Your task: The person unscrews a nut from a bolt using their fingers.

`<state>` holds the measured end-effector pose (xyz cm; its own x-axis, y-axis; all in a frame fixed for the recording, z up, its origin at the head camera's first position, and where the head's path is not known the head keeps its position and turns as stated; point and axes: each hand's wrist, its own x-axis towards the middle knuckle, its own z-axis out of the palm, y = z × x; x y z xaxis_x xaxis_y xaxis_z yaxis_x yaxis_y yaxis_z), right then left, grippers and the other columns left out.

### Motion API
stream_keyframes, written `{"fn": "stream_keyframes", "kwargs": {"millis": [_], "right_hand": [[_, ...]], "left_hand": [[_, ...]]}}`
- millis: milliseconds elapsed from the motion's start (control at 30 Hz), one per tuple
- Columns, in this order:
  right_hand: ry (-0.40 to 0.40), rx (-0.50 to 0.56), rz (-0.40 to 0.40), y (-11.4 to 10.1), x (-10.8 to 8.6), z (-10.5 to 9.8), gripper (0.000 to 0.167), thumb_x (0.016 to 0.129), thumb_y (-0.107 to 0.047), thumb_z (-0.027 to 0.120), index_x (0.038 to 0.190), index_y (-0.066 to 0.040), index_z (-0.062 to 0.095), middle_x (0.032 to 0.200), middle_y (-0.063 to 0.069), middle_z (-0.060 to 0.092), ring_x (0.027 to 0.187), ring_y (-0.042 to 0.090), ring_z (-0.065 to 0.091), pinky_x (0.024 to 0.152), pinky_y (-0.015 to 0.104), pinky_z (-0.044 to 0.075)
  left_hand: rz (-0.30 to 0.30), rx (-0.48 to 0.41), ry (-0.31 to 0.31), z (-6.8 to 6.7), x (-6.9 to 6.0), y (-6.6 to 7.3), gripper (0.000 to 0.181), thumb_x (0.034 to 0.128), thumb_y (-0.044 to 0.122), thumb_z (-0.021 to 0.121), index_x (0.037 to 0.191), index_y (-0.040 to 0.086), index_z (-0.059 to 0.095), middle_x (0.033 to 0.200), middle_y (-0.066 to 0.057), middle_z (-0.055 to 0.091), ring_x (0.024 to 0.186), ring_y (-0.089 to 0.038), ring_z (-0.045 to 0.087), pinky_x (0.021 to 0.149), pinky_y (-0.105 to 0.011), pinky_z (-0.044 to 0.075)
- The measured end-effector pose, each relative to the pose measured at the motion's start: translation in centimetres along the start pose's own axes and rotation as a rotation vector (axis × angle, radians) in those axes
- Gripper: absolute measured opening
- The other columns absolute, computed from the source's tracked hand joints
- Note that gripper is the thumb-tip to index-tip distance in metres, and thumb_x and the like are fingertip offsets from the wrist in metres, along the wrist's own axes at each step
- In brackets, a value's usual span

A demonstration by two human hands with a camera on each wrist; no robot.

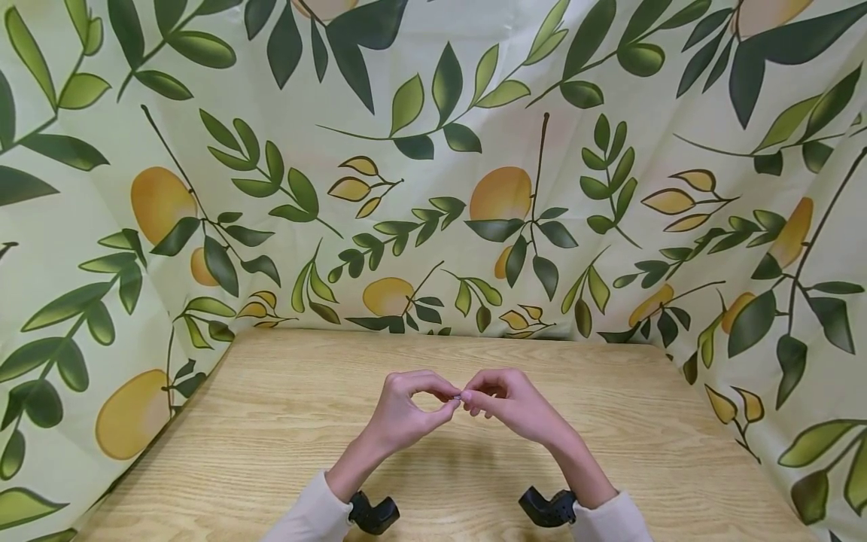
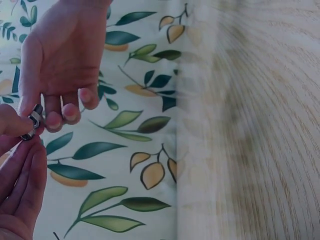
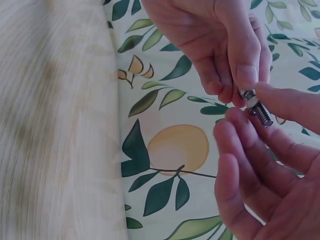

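A small metal bolt [image 3: 264, 116] with a shiny nut-like piece [image 3: 252, 102] around its thread is between the two hands, above the table. My left hand [image 1: 403, 414] pinches one end between thumb and fingers, which cover that end. From the other side, my right hand [image 1: 518, 403] holds the bolt with thumb and forefinger; its remaining fingers are bent loosely. The threaded end points towards the right palm in the right wrist view. In the left wrist view, metal pieces [image 2: 35, 119] show between the fingertips of both hands. The head view shows only a tiny grey speck of it.
A light wood-grain table [image 1: 284, 421] lies under the hands. Cloth printed with leaves and fruit [image 1: 433, 173] hangs behind it and along both sides. Black wrist devices [image 1: 374, 513] sit by the light sleeves [image 1: 311, 512].
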<state>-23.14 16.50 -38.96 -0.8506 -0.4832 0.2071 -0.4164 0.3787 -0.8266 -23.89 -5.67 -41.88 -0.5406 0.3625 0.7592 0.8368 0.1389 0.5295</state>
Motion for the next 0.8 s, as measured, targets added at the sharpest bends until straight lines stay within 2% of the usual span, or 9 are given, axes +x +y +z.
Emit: {"fn": "stream_keyframes", "kwargs": {"millis": [167, 400, 600, 700, 800], "right_hand": [[0.017, 0.013, -0.006, -0.01, -0.05, 0.00, 0.016, 0.095, -0.022, 0.074, 0.105, -0.009, 0.072, 0.095, 0.007, 0.072, 0.085, 0.015, 0.067, 0.072, 0.027, 0.058], [-0.027, -0.005, 0.008, 0.22, 0.00, -0.10, 0.017, 0.102, -0.024, 0.065, 0.103, -0.009, 0.073, 0.093, 0.014, 0.073, 0.078, 0.013, 0.069, 0.072, 0.035, 0.061], [0.015, 0.018, -0.016, 0.15, -0.10, -0.04, 0.016, 0.094, -0.021, 0.075, 0.105, -0.010, 0.071, 0.097, 0.007, 0.072, 0.086, 0.013, 0.067, 0.072, 0.027, 0.058], [-0.003, 0.016, -0.007, 0.06, -0.13, -0.11, 0.016, 0.097, -0.022, 0.072, 0.106, -0.009, 0.072, 0.095, 0.007, 0.072, 0.083, 0.013, 0.068, 0.072, 0.030, 0.059], [-0.025, 0.014, -0.007, 0.11, -0.11, -0.15, 0.015, 0.100, -0.022, 0.068, 0.105, -0.009, 0.073, 0.093, 0.007, 0.073, 0.082, 0.014, 0.068, 0.072, 0.031, 0.060]], "left_hand": [[0.010, 0.004, 0.008, 0.09, 0.03, 0.00, 0.016, 0.0807, -0.002, 0.082, 0.090, 0.011, 0.080, 0.085, -0.003, 0.080, 0.076, -0.006, 0.074, 0.073, -0.023, 0.063], [-0.010, 0.010, 0.020, 0.13, 0.01, 0.09, 0.018, 0.0793, -0.003, 0.082, 0.089, 0.012, 0.080, 0.085, -0.001, 0.080, 0.075, -0.008, 0.074, 0.073, -0.023, 0.063], [-0.005, 0.013, 0.014, 0.13, 0.05, 0.09, 0.017, 0.0798, -0.002, 0.082, 0.090, 0.012, 0.080, 0.085, -0.001, 0.079, 0.075, -0.007, 0.074, 0.073, -0.023, 0.063], [0.008, 0.015, 0.016, 0.12, 0.05, 0.06, 0.017, 0.0802, -0.002, 0.082, 0.090, 0.012, 0.079, 0.085, -0.002, 0.079, 0.075, -0.006, 0.073, 0.073, -0.023, 0.063], [-0.005, 0.010, 0.018, 0.10, 0.03, 0.11, 0.016, 0.0803, -0.001, 0.082, 0.089, 0.012, 0.080, 0.085, -0.002, 0.079, 0.076, -0.006, 0.073, 0.074, -0.023, 0.063]]}}
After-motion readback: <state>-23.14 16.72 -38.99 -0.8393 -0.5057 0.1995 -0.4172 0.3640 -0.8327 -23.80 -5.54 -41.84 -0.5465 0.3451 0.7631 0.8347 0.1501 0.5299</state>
